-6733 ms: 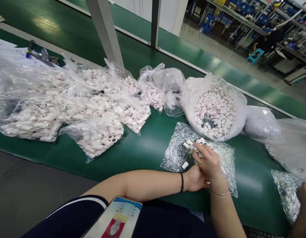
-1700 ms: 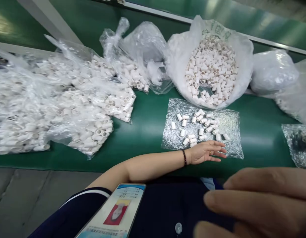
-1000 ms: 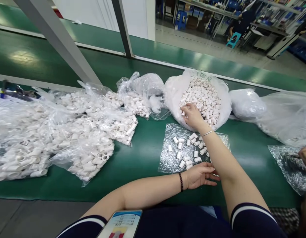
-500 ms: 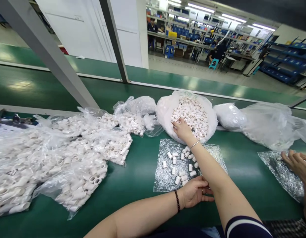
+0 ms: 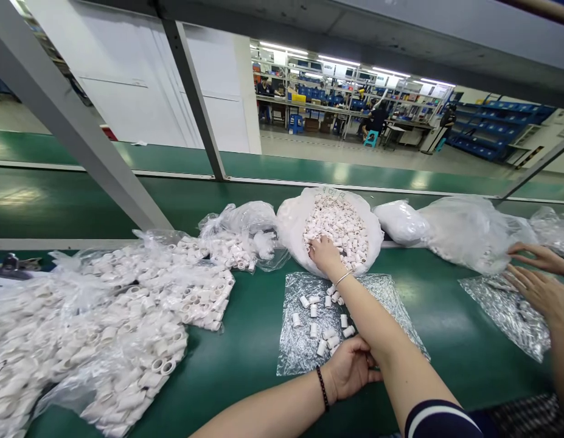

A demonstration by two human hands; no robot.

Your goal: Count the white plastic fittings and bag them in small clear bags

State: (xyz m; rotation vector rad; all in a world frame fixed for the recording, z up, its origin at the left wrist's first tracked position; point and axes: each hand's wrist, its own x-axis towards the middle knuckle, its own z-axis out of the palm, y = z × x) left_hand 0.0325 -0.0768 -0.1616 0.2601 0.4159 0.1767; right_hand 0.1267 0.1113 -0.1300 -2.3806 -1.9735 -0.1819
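Right now the right hand is reaching forward into the open white bag at the far side of the green belt, its fingers spread and curled down among the small white tubes heaped inside; whether any tube is actually pinched between the fingers is hidden by the back of the hand. Nearer the body, the left hand is resting at the near edge of the crinkled clear sheet, fingers loosely closed on that edge as if pinning it down, with nothing else seen in it. A scatter of loose tubes is lying on the sheet between the two hands. Judging by their look, these pieces are short, rigid, hollow plastic sleeves, very light and smooth, so they are likely rolling and sliding easily; each is probably best pinched across its outer wall with thumb and forefinger, or several scooped together in curled fingers. Left of the bag, bigger fittings are spilling from clear bags. At the right edge another person's hands are working over a second crinkled sheet, beside more filled bags.
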